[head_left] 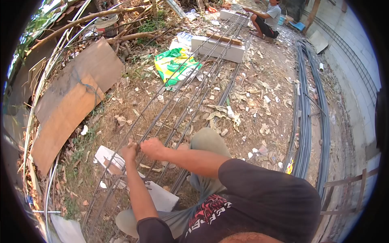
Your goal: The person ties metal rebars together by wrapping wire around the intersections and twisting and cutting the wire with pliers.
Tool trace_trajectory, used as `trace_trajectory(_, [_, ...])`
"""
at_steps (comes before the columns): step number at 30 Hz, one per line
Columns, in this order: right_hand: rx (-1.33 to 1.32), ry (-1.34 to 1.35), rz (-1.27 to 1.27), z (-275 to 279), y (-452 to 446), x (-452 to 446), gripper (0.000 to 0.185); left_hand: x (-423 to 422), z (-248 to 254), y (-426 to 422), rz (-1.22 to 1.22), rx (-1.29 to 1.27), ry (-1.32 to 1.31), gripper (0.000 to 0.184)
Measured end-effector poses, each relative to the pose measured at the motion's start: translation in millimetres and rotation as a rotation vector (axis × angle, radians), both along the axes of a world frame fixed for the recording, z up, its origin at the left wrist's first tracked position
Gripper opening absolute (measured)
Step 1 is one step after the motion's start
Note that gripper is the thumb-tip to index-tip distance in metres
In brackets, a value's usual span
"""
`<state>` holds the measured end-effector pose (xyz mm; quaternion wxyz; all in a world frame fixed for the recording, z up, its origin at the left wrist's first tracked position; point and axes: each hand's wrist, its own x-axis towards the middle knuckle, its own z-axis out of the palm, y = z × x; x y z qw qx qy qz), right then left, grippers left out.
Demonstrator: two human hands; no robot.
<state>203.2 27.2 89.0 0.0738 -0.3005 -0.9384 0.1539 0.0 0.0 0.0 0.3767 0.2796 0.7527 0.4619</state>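
Observation:
A long cage of thin steel bars [174, 125] runs from the lower left toward the top centre, resting on pale blocks. My left hand [129, 151] is closed at the cage's left bar. Right beside it, my right hand [152, 148] is also closed at the same bar, its back turned up. Whatever lies inside the fingers of either hand is too small to make out. Below my hands a white block [162, 197] lies under the cage, near my bent knees.
A co-worker [266, 18] squats at the far end. Another white block [219, 48] supports the cage near a green and yellow sack [172, 65]. Bundled steel bars [304, 121] lie at the right beside a wall [348, 60]. Brown boards [69, 117] lean at left.

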Motion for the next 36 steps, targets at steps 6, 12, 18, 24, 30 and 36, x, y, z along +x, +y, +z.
trace_trajectory(6, [0.001,-0.025,-0.009,1.1,2.4,2.5,0.015,18.3,14.1,1.1,0.051,0.027,0.087,0.027])
trace_trajectory(12, [0.023,-0.153,0.082,10.4,16.6,-9.6,0.013,-32.2,-1.4,1.1,-0.130,-0.261,0.441,0.035])
trace_trajectory(18, [0.194,-0.058,0.060,56.6,77.5,-4.0,0.020,-34.1,85.2,-40.8,-0.046,-0.077,0.205,0.036])
trace_trajectory(24, [0.400,-0.091,0.150,33.2,128.2,-25.2,0.017,3.2,101.3,-55.0,-0.376,-0.364,0.118,0.034])
trace_trajectory(30, [0.102,-0.039,0.174,-22.4,115.9,-48.2,0.021,58.6,56.0,-56.7,-0.191,-0.393,0.147,0.036])
trace_trajectory(36, [-0.131,-0.007,0.185,-4.9,121.8,-53.0,0.018,66.9,21.0,-59.1,0.011,-0.067,0.063,0.043])
